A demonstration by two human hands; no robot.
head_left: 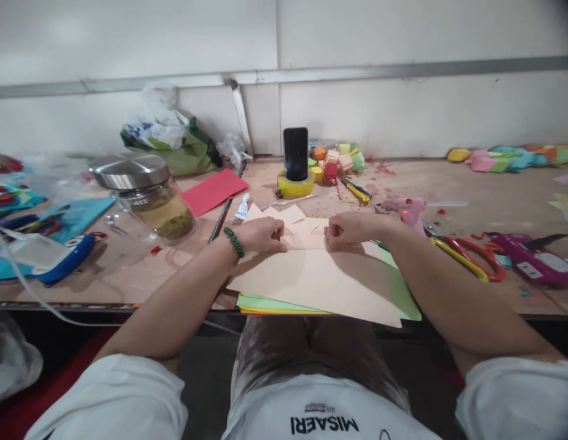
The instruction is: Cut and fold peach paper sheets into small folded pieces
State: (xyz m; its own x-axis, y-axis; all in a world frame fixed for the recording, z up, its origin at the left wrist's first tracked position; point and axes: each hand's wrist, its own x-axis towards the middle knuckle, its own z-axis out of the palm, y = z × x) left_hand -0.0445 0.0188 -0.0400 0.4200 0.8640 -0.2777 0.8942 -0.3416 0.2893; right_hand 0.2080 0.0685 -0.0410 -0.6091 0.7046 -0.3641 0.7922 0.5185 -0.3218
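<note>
A small peach paper piece (304, 236) with curved creases or cuts lies between my hands. My left hand (265, 234), a green bead bracelet on its wrist, is closed with fingertips at the piece's left side. At its right side my right hand (350, 230) is closed in the same way, knuckles up. Under both hands is a large peach paper sheet (315, 281), on top of green and yellow sheets (277, 304). Pointed peach paper pieces (286, 214) stick out just beyond my left hand.
Leftward stands a lidded glass jar (167, 211) beside a red paper (216, 190). A phone (295, 153) rests upright in a yellow tape roll (295, 185), near several paper cubes (332, 168). On the right are a pink glue gun (409, 211), scissors (476, 256) and a purple device (540, 260).
</note>
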